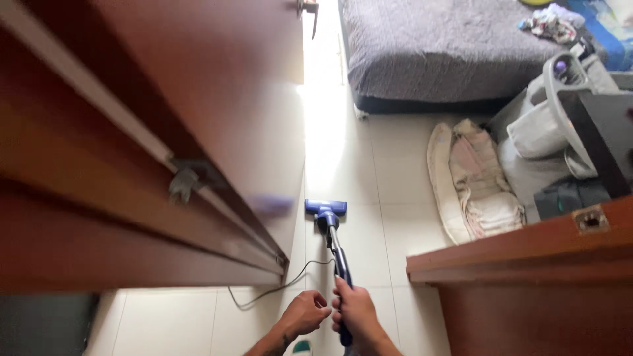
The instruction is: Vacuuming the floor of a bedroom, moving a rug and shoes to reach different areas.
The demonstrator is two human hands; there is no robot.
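A blue stick vacuum [333,240] stands on the white tiled floor, its flat head [326,207] close to the open wooden door [217,99] on the left. My right hand [356,310] grips the vacuum's handle low in the view. My left hand [304,313] hovers just left of the handle with fingers curled, not clearly holding anything. A thin cord [277,289] trails from the vacuum across the tiles toward the door's bottom corner.
A grey mattress [448,46] lies at the far end. Folded cloths [471,181] and a white laundry basket [550,115] sit on the right. A wooden furniture edge [527,254] juts in at right, narrowing the floor strip.
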